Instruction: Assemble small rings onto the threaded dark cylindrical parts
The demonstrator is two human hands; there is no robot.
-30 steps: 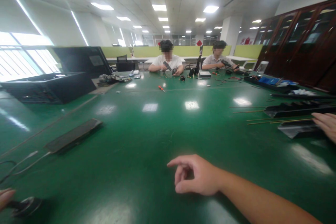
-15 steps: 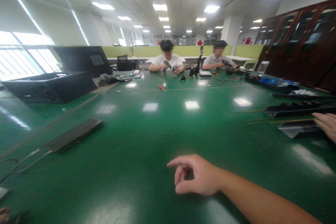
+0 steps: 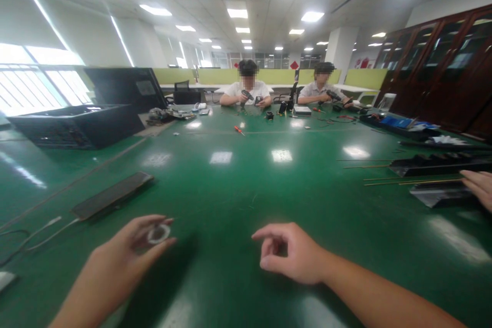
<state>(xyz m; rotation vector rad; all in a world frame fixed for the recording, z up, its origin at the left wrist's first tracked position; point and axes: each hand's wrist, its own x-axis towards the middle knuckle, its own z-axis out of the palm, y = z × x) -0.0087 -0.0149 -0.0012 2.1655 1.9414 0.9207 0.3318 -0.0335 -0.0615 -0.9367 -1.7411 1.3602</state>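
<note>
Since the earlier frame, the left grip (image 3: 119, 248) has moved inward, holding a pale ring (image 3: 156, 241) between thumb and fingers. This ring is over the bench (image 3: 215, 195), right of and nearer than the dark bar (image 3: 113, 197). Farther right of the bar, the right grip (image 3: 300, 256) is half-curled, thumb and forefinger apart.

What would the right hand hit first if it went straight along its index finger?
Probably the left hand, near its thumb; that hand holds a pale ring. Green tabletop shows between the two, but whether they are level is unclear.
</note>
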